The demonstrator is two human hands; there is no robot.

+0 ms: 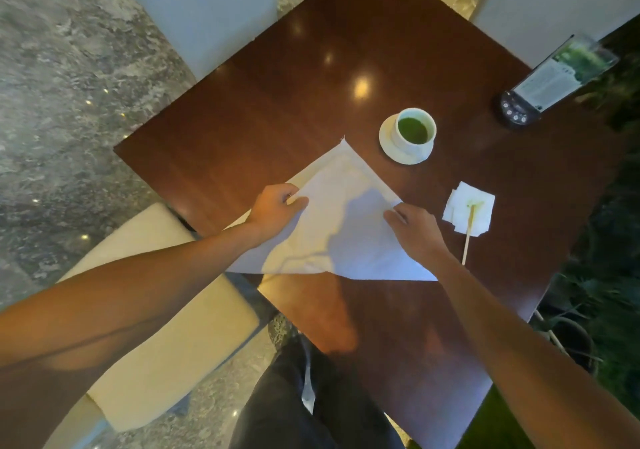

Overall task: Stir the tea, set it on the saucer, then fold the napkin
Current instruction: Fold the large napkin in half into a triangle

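Observation:
A white napkin lies on the dark wooden table, folded into a triangle with its tip pointing away from me. My left hand pinches its left slanted edge between thumb and fingers. My right hand rests on the right slanted edge, fingertips curled onto the cloth. A white cup of green tea stands upright on a white saucer beyond the napkin's tip, to the right.
A wooden stirring stick lies across a small stained paper tissue right of the napkin. A menu card in a dark stand sits at the far right. Pale chairs surround the table; plants are on the right.

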